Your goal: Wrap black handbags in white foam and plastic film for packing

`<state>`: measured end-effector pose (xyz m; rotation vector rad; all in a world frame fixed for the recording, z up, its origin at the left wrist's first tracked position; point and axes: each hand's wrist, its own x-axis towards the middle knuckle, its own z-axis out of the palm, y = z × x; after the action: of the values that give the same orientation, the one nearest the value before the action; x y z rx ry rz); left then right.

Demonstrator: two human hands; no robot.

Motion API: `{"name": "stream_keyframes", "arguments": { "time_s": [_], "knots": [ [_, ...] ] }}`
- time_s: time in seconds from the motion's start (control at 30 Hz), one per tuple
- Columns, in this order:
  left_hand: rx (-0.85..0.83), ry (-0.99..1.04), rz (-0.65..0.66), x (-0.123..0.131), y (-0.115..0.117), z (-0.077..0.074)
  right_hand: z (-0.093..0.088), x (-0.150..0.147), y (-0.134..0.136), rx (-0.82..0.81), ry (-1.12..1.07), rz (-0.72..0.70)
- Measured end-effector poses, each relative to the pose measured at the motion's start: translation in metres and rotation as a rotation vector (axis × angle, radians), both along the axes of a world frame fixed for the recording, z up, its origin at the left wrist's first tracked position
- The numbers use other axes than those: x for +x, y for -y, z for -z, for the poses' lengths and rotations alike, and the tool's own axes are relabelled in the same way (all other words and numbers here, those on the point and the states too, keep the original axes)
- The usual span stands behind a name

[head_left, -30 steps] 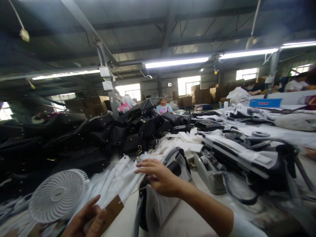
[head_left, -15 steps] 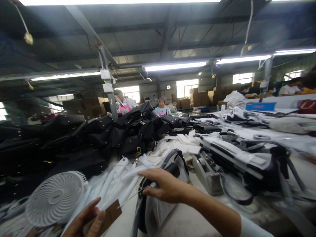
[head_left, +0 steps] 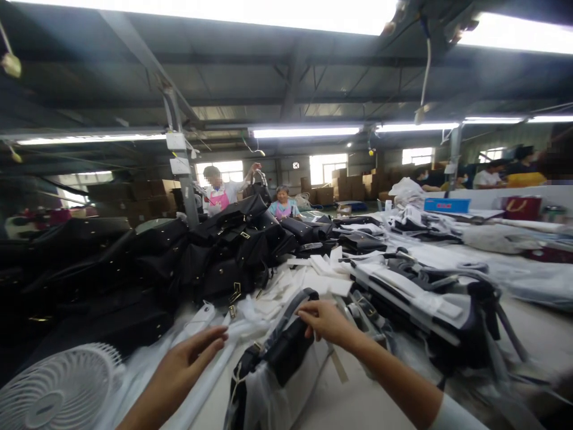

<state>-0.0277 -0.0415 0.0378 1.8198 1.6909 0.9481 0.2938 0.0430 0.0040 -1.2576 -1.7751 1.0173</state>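
Note:
A black handbag (head_left: 277, 358) partly wrapped in clear plastic stands on the table in front of me. My right hand (head_left: 324, 322) is closed on the bag's top edge, beside its grey handle (head_left: 290, 307). My left hand (head_left: 188, 361) hovers to the left of the bag with fingers stretched out and nothing in it. White foam strips (head_left: 224, 334) lie under and beyond the left hand.
A white desk fan (head_left: 54, 391) sits at the bottom left. A big heap of black bags (head_left: 147, 263) fills the left and middle. More wrapped bags (head_left: 425, 298) lie to the right. Two people (head_left: 219, 194) work at the far end of the table.
My left hand let go of the brown card tag and rose toward the bag. My right hand moved up to the bag's top. The view shifted upward.

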Motion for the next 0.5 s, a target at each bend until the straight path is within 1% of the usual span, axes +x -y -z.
{"name": "stream_keyframes", "arguments": {
  "time_s": [0.03, 0.07, 0.1, 0.17, 0.23, 0.27, 0.33, 0.43, 0.5],
  "knots": [
    [-0.05, -0.028, 0.109, 0.012, -0.022, -0.006, 0.0, -0.003, -0.002, -0.044, -0.016, -0.023],
    [-0.108, -0.038, 0.206, 0.024, -0.043, -0.007, -0.001, -0.005, -0.003, -0.082, -0.036, -0.043],
    [-0.162, -0.049, 0.251, 0.036, -0.064, -0.004, -0.002, -0.007, -0.005, -0.112, -0.057, -0.058],
    [-0.27, -0.083, 0.288, 0.056, -0.097, 0.009, -0.005, -0.008, -0.008, -0.151, -0.102, -0.073],
    [-0.4, -0.123, 0.299, 0.068, -0.118, 0.023, -0.01, -0.008, -0.011, -0.171, -0.151, -0.071],
    [-0.457, -0.137, 0.306, 0.07, -0.123, 0.027, -0.013, -0.008, -0.012, -0.185, -0.2, -0.065],
    [-0.533, -0.14, 0.337, 0.07, -0.126, 0.028, -0.019, -0.007, -0.014, -0.221, -0.361, -0.055],
    [-0.568, -0.079, 0.409, 0.065, -0.121, 0.014, -0.028, -0.004, -0.018, -0.272, -0.655, -0.053],
    [-0.565, -0.025, 0.428, 0.063, -0.117, 0.005, -0.032, -0.002, -0.021, -0.301, -0.806, -0.051]
  ]
}}
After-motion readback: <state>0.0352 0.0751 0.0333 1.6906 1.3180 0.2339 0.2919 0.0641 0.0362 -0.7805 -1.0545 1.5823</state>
